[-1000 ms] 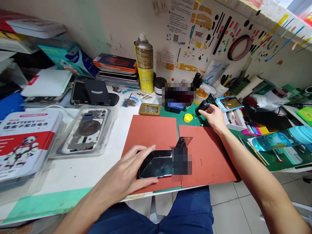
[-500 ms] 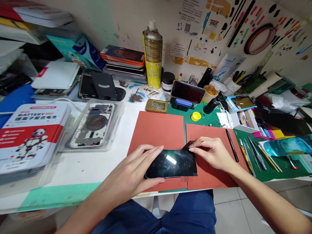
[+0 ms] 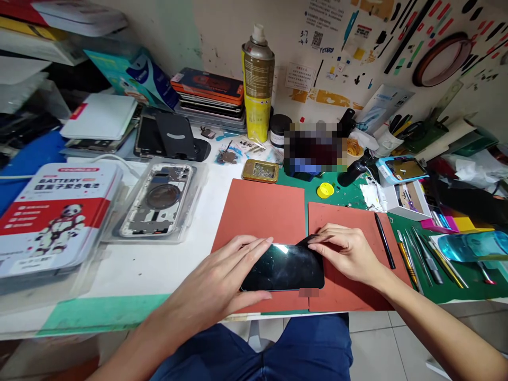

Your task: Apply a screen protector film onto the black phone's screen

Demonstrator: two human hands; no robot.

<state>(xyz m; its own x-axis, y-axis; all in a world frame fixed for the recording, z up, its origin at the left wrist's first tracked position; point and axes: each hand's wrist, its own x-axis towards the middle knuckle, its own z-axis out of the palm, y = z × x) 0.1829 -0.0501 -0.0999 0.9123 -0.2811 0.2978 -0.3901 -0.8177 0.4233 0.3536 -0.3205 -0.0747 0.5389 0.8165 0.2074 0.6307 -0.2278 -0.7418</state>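
Observation:
A black-screened smartphone (image 3: 288,270) lies flat across two reddish-brown mats (image 3: 262,206), its glass catching a bright reflection. My left hand (image 3: 234,275) is closed round the phone's left end, fingers over the far edge and thumb along the near edge. At the far right corner, my right hand (image 3: 345,248) pinches a thin dark flat piece (image 3: 305,242) against the phone's edge. Most of that piece is hidden by my fingers, so I cannot tell its exact kind. A black pen-like tool (image 3: 384,241) lies to the right of my right hand.
Tweezers and slim tools (image 3: 431,259) lie at the right beside a blue bottle (image 3: 474,246). An opened phone housing (image 3: 156,198) sits in a clear case on the left, near a battery box (image 3: 55,217). A spray can (image 3: 257,84) stands behind a small tin (image 3: 260,171).
The camera view has shifted slightly, moving the scene rightward. The dark piece in my right hand shows less, lying lower against the phone's far edge. My left hand keeps its hold.

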